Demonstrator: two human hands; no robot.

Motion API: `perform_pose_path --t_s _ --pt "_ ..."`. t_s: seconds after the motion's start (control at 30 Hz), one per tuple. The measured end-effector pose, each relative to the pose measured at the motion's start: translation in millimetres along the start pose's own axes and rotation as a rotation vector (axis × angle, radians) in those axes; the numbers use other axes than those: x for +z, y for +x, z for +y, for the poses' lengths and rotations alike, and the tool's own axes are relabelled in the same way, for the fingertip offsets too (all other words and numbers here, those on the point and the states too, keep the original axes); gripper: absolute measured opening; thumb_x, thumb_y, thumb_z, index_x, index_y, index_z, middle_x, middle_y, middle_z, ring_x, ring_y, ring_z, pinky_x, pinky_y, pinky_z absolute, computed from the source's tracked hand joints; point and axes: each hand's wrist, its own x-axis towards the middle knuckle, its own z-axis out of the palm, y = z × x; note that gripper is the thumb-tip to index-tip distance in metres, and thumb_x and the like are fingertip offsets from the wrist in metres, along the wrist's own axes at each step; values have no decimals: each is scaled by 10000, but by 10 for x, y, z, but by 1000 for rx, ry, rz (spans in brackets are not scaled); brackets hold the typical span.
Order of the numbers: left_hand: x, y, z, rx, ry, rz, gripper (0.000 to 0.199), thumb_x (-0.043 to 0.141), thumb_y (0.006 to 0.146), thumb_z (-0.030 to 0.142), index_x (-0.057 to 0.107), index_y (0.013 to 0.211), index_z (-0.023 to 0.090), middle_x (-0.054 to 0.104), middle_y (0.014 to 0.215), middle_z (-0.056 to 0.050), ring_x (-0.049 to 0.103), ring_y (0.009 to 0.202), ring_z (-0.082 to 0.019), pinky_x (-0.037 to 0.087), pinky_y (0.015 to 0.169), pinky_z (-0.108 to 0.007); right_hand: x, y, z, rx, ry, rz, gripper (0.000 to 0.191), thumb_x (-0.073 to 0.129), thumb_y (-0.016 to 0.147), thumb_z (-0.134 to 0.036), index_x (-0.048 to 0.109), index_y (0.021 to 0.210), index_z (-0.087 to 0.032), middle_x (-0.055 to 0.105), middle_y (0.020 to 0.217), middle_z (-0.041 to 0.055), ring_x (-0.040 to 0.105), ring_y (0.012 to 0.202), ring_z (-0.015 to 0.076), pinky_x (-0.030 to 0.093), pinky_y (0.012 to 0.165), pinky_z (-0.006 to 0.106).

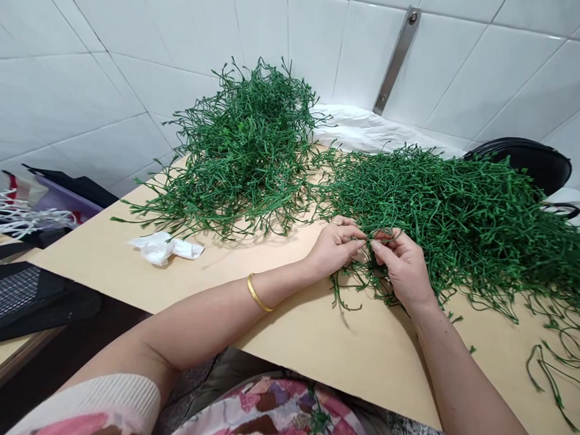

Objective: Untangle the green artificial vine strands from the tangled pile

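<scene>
My left hand [335, 246] and my right hand [403, 264] meet at the near edge of a long heap of green plastic stems [437, 203]. Both are closed in a pinch, fingertips nearly touching, on a thin green plastic stem [369, 238]. Its ends blend into the loose stems around it, so I cannot tell how it runs. More stems hang below my fingers onto the tan board. A taller pile of similar green stems [254, 140] rises to the left, apart from my hands.
The tan board [286, 319] bears the piles, with a crumpled white tissue [160, 248] at left. A black case [523, 159] sits behind the right heap. A metal bracket [397, 59] is fixed to the tiled wall. Loose stems [555, 379] lie at right.
</scene>
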Motion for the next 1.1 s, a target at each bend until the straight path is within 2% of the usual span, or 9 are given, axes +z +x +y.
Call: perform_pose_path --t_s 0.13,0.27,0.4,0.6,0.73,0.8,0.9,1.0,1.1 --pt "-15 24 36 -104 -81 58 94 602 682 197 629 659 109 466 679 0 416 452 -23 352 403 -173 -21 0 11 32 54 -1 193 618 699 -308 580 823 -164 521 629 -28 414 510 72 334 481 223" --pt "-36 47 27 -194 -132 31 152 606 689 264 592 653 117 406 484 47 369 396 -33 293 372 -167 -40 2 11 55 82 0 188 620 703 -298 593 828 -160 533 629 -25 424 505 69 335 489 224" --pt "-46 59 -15 -222 -185 -21 173 626 664 280 554 649 123 438 481 52 367 381 -29 269 366 -164 -23 9 13 -2 29 20 192 604 726 -325 588 830 -165 523 623 -28 426 507 72 346 493 226" --pt "-63 78 -7 -262 -273 -8 199 617 675 282 480 642 141 475 505 45 352 375 -18 225 369 -156 3 -48 -6 -90 -154 26 225 530 788 -381 572 754 -163 500 597 -17 414 504 87 339 479 235" --pt "-68 70 34 -245 -288 -5 198 610 681 258 459 622 144 447 482 52 334 381 -13 213 378 -154 13 -178 -113 -293 -427 100 204 491 824 -328 556 692 -187 417 526 -34 358 470 87 309 471 241" --pt "-63 65 44 -243 -284 -9 197 617 673 261 467 623 143 449 478 53 335 384 -14 213 381 -156 19 -212 -158 -464 -543 142 154 473 832 -264 570 734 -195 487 589 -8 431 531 109 367 537 255" --pt "-56 59 47 -241 -286 -28 214 644 646 281 484 630 141 473 487 50 327 382 -12 208 384 -163 22 -180 -161 -670 -688 173 155 462 822 -188 604 883 -193 602 832 68 534 782 175 433 722 312" --pt "-57 55 42 -235 -304 -64 242 664 624 307 497 629 133 496 505 44 331 385 -12 204 386 -169 16 -88 -100 -722 -820 134 244 462 811 -160 593 1016 -175 609 1011 102 507 939 210 415 831 363" --pt "-62 52 32 -221 -295 -108 239 656 633 321 518 643 126 524 535 34 338 381 -16 200 383 -180 9 -12 -32 -699 -892 66 285 460 812 -169 575 1074 -168 607 1082 98 474 977 223 392 836 387"
